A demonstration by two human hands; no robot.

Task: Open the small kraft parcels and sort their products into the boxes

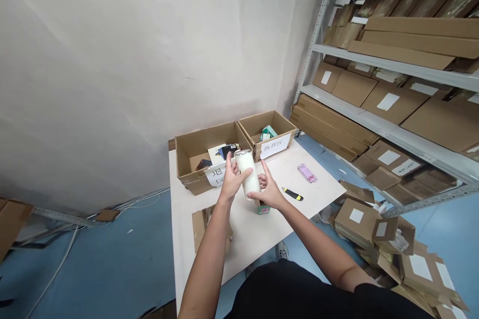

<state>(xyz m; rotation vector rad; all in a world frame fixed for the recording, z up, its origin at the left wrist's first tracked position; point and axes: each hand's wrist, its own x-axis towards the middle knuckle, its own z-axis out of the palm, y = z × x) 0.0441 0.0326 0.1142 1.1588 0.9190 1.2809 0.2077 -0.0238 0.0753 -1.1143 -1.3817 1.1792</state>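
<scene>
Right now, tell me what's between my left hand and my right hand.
A white cylindrical container with a silvery top sits between the left hand and the right hand, held by both, as the head view shows.

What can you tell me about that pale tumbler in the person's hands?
The tumbler is a plain, off-white cylinder with a smooth-looking surface and a silvery, metal-looking rim at its top. It stands nearly upright, tilted slightly. The left hand and right hand hold it from opposite sides, over the white table. A small green box shows just below it; whether they touch is unclear.
</scene>
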